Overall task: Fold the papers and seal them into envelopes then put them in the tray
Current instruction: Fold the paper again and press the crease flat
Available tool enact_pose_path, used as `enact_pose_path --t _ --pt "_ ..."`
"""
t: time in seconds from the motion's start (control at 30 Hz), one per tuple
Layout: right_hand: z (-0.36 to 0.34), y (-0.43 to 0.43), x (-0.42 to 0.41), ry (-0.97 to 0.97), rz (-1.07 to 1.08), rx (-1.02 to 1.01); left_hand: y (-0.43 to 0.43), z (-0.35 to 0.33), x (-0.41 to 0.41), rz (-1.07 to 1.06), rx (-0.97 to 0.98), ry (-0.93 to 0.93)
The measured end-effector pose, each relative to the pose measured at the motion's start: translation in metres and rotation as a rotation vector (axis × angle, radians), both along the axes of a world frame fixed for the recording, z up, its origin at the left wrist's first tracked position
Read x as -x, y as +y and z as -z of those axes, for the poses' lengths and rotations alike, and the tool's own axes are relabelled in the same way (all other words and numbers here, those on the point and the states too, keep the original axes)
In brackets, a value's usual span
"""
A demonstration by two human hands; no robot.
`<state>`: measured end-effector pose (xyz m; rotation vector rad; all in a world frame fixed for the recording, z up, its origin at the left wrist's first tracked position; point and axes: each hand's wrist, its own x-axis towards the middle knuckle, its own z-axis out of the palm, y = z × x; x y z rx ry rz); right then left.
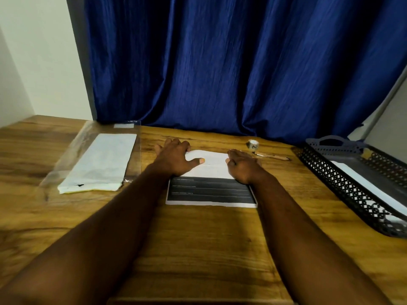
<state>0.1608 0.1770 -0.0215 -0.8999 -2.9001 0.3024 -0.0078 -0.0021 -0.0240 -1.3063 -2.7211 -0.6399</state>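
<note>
Two bare forearms reach out across a wood-grain table point(198, 249), its near stretch bare and glossy under the room's light. Beyond them a sheet of paper point(211, 191) lies flat at the table's centre, with a dark printed block on its near half and a white far half. The left hand point(174, 157) curls its fingers round the sheet's far left corner, thumb on top. The right hand point(242, 164) presses flat on the right edge, fingers straight. To the left lies a pack of envelopes point(99, 161) in a clear plastic sleeve. At the right edge a black perforated tray point(343, 179) holds a white envelope point(370, 186). Further back lie a pen point(272, 156) and a roll of tape point(253, 143). A deep blue curtain point(242, 62) hangs down to the table's rear edge, beside a pale wall point(33, 51) on the left.
</note>
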Motion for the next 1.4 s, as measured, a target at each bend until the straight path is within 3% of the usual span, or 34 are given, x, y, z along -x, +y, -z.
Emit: enact_pose_path --t 0.43,0.63,0.8,0.9,1.13,1.27,1.4 --pt "-0.01 -0.014 0.002 0.029 -0.071 -0.005 0.005 0.005 0.008 0.068 -0.094 0.007" --pt "-0.009 -0.017 0.002 0.139 -0.096 0.007 0.005 0.001 0.003 0.153 -0.201 0.079" --pt "-0.011 -0.017 0.004 0.376 -0.143 -0.084 0.001 -0.004 -0.001 0.213 -0.323 0.069" --pt "-0.014 -0.017 0.008 0.413 -0.153 -0.205 0.0 -0.007 -0.004 0.218 -0.328 0.066" --pt "-0.02 -0.021 0.007 0.509 -0.185 -0.348 -0.002 -0.018 -0.005 0.207 -0.319 0.289" --pt "-0.017 -0.014 0.007 0.431 -0.154 -0.345 -0.003 -0.018 -0.007 0.222 -0.257 0.254" --pt "-0.009 -0.006 0.008 0.259 -0.133 -0.196 -0.003 -0.014 -0.006 0.219 -0.148 0.104"
